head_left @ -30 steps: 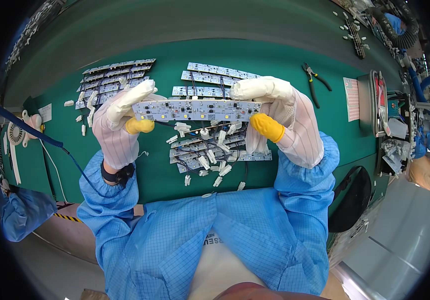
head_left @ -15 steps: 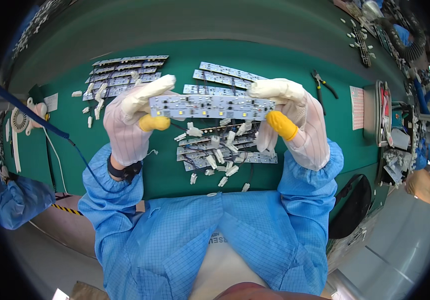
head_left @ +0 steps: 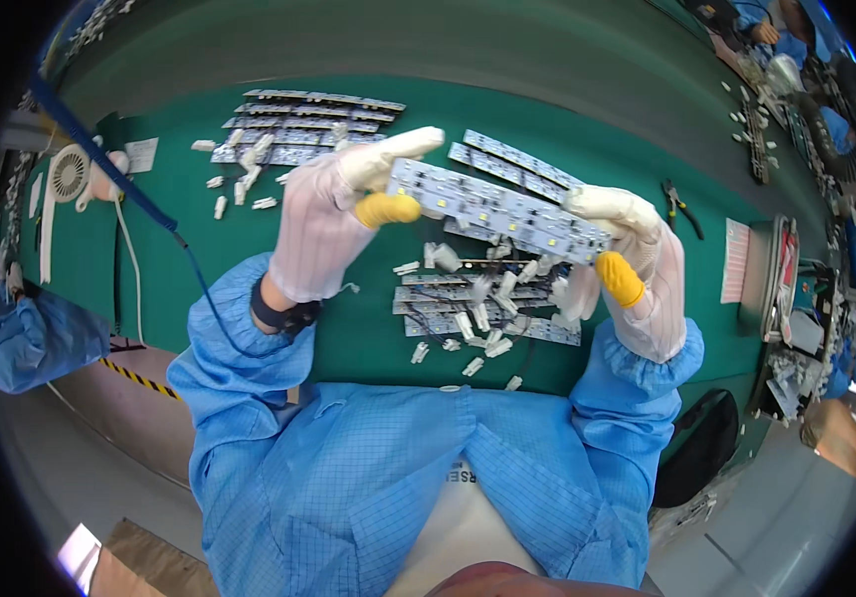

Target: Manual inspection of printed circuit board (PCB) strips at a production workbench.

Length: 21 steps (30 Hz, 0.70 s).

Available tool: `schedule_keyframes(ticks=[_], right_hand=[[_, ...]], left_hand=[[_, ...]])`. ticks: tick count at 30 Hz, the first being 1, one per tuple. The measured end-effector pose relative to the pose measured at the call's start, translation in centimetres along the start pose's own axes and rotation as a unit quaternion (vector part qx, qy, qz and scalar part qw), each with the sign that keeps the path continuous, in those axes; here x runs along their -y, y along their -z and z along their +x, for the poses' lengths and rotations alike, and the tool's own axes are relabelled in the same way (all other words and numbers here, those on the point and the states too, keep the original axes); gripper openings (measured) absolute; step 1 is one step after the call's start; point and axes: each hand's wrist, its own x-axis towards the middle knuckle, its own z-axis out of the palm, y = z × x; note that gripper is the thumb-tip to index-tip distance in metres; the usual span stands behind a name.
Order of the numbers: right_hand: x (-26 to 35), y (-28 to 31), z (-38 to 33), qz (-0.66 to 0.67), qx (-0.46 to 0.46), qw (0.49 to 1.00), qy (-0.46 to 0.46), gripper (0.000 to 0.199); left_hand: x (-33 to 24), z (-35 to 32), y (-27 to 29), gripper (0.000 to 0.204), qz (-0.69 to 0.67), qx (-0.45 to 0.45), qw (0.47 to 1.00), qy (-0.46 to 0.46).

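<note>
Hands gloved in white, yellow cots on the thumbs. Your left hand point(head_left: 333, 224) grips the left end of a long white LED board point(head_left: 497, 209), thumb pressed on the near edge, fingers wrapped behind. Your right hand point(head_left: 632, 269) pinches the board's right end the same way, thumb in front. The board is held in the air between both hands, above the green mat point(head_left: 199, 249), tilted so its right end sits lower in the picture.

Directly below the board, on the mat: a loose stack of similar boards point(head_left: 477, 303) with small white connectors point(head_left: 468, 343) scattered over and around them. Behind the held board, another strip board point(head_left: 522, 159) lies flat. Farther left, a second group of strip boards point(head_left: 298, 124) with more white connectors beside it.

A dark wrist strap point(head_left: 284, 313) sits on your left wrist, blue coiled cord point(head_left: 109, 159) running off up and left. Pliers point(head_left: 681, 204) lie on the mat just beyond your right hand. White small fan point(head_left: 70, 174) at far left.
</note>
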Motion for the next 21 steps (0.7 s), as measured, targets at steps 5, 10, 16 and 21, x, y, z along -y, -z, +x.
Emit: schedule_keyframes(ticks=[5,10,16,21], right_hand=[[0.9,-0.4,0.0,0.032,0.017,0.999,-0.038,0.044],[2.3,0.4,-0.5,-0.022,0.034,0.992,-0.119,0.052],[2.0,0.8,-1.0,-0.034,0.014,0.994,-0.099,0.047],[1.6,0.6,-0.6,-0.042,0.015,0.996,-0.083,0.043]], left_hand=[[0.0,0.7,-0.2,0.037,0.102,0.004,0.993,-0.056],[-0.5,0.7,-0.8,0.05,-0.037,-0.008,0.999,-0.005],[-0.3,0.4,-1.2,0.056,-0.103,-0.027,0.994,0.002],[0.0,0.1,-1.0,0.053,-0.13,-0.04,0.991,-0.001]])
